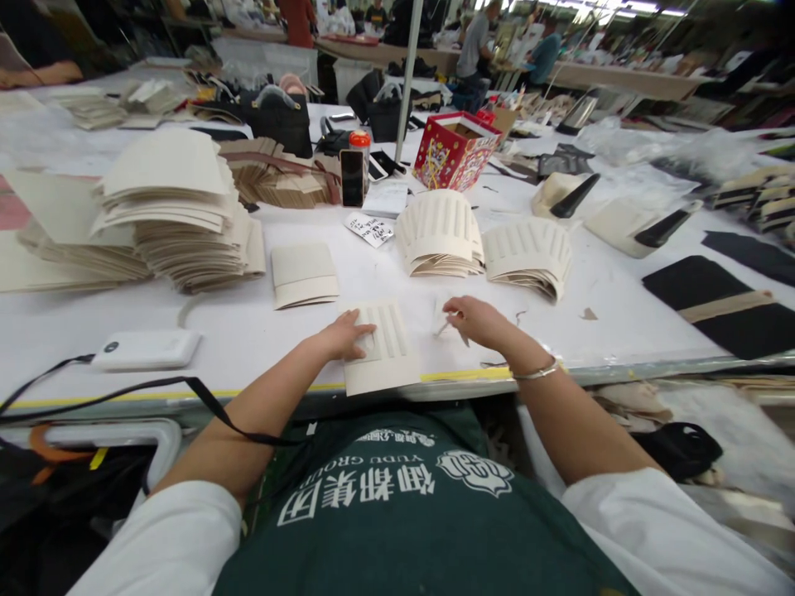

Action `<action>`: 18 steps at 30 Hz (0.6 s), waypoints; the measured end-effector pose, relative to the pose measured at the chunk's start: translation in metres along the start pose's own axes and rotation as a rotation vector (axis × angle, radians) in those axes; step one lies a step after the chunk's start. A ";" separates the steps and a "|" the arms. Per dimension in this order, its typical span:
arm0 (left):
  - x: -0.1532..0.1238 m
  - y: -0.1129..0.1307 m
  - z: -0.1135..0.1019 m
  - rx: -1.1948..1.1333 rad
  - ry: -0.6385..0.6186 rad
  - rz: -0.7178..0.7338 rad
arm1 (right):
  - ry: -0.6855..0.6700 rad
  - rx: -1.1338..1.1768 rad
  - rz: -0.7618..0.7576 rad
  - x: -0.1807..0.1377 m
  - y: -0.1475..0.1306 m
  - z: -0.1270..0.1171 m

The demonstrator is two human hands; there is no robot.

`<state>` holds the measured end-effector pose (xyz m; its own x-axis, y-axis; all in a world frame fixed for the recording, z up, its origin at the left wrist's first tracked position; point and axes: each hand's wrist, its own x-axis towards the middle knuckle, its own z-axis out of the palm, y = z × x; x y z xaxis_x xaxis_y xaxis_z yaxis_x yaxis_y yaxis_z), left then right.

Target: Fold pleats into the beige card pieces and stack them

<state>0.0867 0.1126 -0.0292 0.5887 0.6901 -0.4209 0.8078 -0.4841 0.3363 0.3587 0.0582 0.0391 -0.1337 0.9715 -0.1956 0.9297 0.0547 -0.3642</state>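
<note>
While the left hand [349,335] rests on the cream, flat rectangular panel with raised parallel ribs [382,372], its thumb and fingers are spread across the panel's left side rather than closed around it. The panel lies on the white-covered worktop [245,331], directly before the person, its near end reaching over the yellow strip along the front edge.

To the panel's right, the right hand [479,323] hovers low with fingers bent and close together. Blur hides their tips; a slender pale object [441,329] shows beside them, but I cannot tell whether it is gripped.

Beyond the panel, two curved stacks of cream ribbed panels [436,232] [527,255] sit side by side, and a low stack of plain cream rectangular pieces [304,275] stands to the left, near the left hand.

Judging by its card-like look, the panel should be light and fairly stiff, yet apt to bow, as the curved stacks do. It would probably slide under a sideways push and crease if pinched hard. Best hold: flat fingers on the plain near end, or a gentle edge grip, sparing the ribs.
</note>
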 end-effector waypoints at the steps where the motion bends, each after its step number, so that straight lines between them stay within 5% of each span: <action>1: 0.000 -0.001 0.000 -0.005 0.005 0.007 | 0.079 -0.097 0.019 0.007 0.001 -0.001; 3: 0.000 -0.001 0.001 -0.022 0.012 0.015 | 0.112 -0.162 -0.067 0.017 -0.011 0.012; 6: -0.001 -0.002 0.003 -0.042 0.023 0.008 | -0.105 -0.073 -0.304 0.026 -0.050 0.052; 10: 0.000 -0.005 0.007 -0.053 0.056 0.017 | -0.254 -0.115 -0.303 0.038 -0.088 0.091; 18: 0.004 -0.007 0.009 -0.084 0.128 0.028 | -0.369 -0.216 -0.328 0.051 -0.091 0.085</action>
<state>0.0840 0.1134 -0.0411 0.5980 0.7427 -0.3012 0.7829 -0.4608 0.4180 0.2377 0.0834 -0.0150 -0.5046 0.7522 -0.4237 0.8630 0.4256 -0.2723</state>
